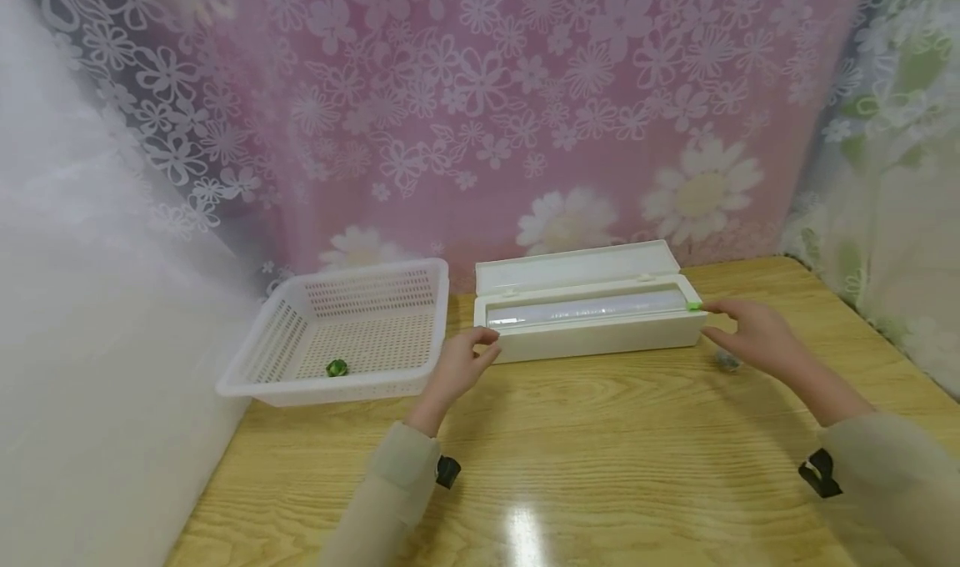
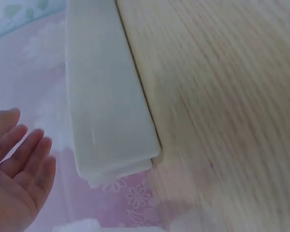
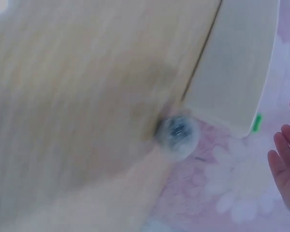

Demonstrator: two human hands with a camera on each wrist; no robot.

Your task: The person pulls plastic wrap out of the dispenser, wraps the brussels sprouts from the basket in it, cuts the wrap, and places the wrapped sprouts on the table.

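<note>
A long white cling film dispenser box point(image 1: 600, 338) stands on the table with its lid point(image 1: 577, 268) raised at the back. Inside lies a roll of clear film point(image 1: 592, 307), and a small green slider point(image 1: 693, 306) sits at the right end. My left hand point(image 1: 459, 367) is by the box's front left corner, fingers loosely bent and holding nothing. At the opposite end, my right hand point(image 1: 757, 338) reaches toward the green slider with relaxed fingers; the right wrist view shows it apart from the box. A small round translucent lump, dark inside point(image 3: 178, 136), sits near the box's right end.
A white perforated plastic basket point(image 1: 442, 325) stands left of the box, with a small green vegetable piece point(image 1: 337, 368) in it. Floral curtain point(image 1: 480, 117) hangs behind the wooden table point(image 1: 585, 450). White sheeting point(image 1: 97, 300) borders the left side.
</note>
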